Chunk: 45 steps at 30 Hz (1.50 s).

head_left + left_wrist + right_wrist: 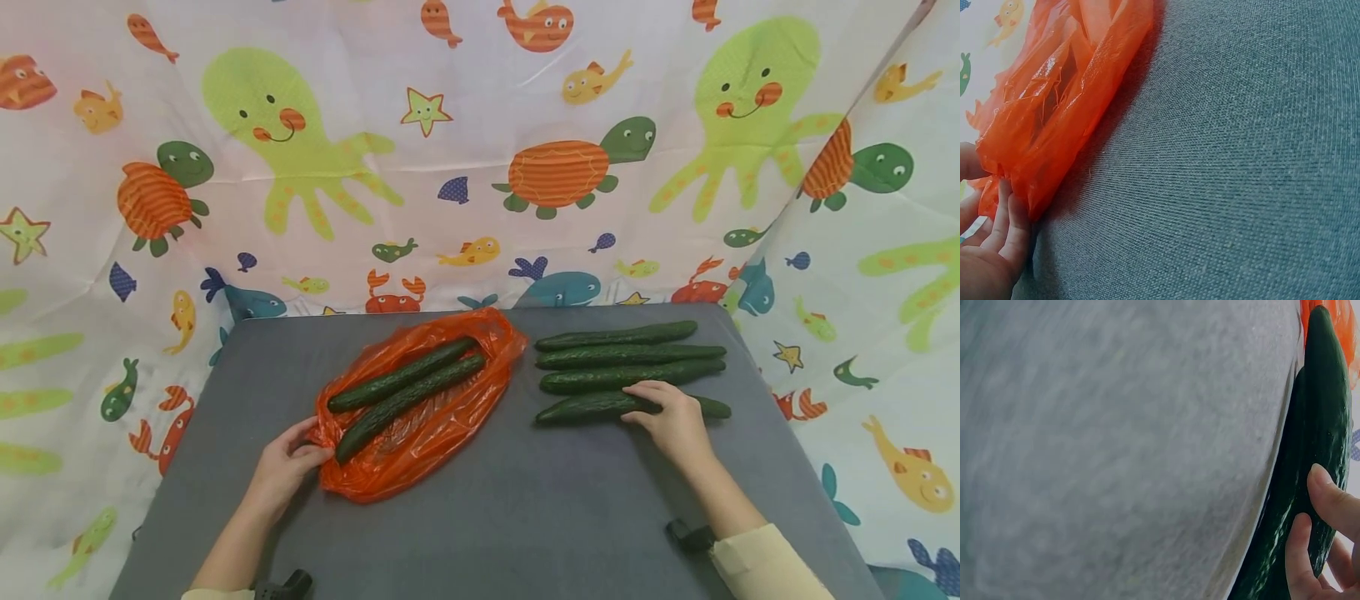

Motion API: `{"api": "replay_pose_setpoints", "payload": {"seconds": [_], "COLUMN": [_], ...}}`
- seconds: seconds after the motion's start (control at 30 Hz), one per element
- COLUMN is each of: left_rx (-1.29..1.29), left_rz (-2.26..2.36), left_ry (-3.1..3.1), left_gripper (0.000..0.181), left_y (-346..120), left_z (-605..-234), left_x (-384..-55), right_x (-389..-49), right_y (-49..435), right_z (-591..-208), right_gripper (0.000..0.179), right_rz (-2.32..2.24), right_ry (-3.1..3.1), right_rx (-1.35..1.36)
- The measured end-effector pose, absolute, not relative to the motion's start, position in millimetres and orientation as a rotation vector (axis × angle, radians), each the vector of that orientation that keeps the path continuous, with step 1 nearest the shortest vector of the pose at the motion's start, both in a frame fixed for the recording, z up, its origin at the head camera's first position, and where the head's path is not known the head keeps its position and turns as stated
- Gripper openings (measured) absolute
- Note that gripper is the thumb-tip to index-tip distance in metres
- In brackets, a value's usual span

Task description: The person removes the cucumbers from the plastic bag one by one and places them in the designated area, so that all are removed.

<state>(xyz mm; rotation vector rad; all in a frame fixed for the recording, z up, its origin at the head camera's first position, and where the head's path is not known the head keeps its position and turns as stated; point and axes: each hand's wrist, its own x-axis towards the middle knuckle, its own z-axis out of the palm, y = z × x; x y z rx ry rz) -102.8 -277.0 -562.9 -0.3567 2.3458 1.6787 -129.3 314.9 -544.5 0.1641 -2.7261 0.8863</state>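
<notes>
An orange plastic bag (431,446) lies on the left half of the table, with two cucumbers (401,377) side by side on or in it. My left hand (283,467) pinches the bag's near left end between thumb and fingers; the gathered plastic (1019,165) shows in the left wrist view. On the right, my right hand (672,423) grips the nearest cucumber (577,407) of a row, thumb on one side and fingers on the other. In the right wrist view this dark green cucumber (1327,394) overlaps another one beside it.
Behind the gripped cucumber, three more cucumbers (630,357) lie roughly parallel at the back right. A grey cloth-covered table (510,517) carries everything. A white curtain (465,108) printed with sea animals hangs behind the table and along both sides.
</notes>
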Motion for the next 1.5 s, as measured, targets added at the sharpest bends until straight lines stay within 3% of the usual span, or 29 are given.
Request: {"api": "replay_pose_setpoints", "payload": {"seconds": [1.5], "left_rx": [-0.349], "left_rz": [1.662], "left_ry": [2.334], "left_gripper": [0.075], "left_y": [-275], "left_z": [-560], "left_x": [-103], "right_x": [-142], "right_y": [336], "right_z": [-558], "right_gripper": [0.045], "right_rz": [0.743], "right_ry": [-2.78], "right_rx": [0.186]}}
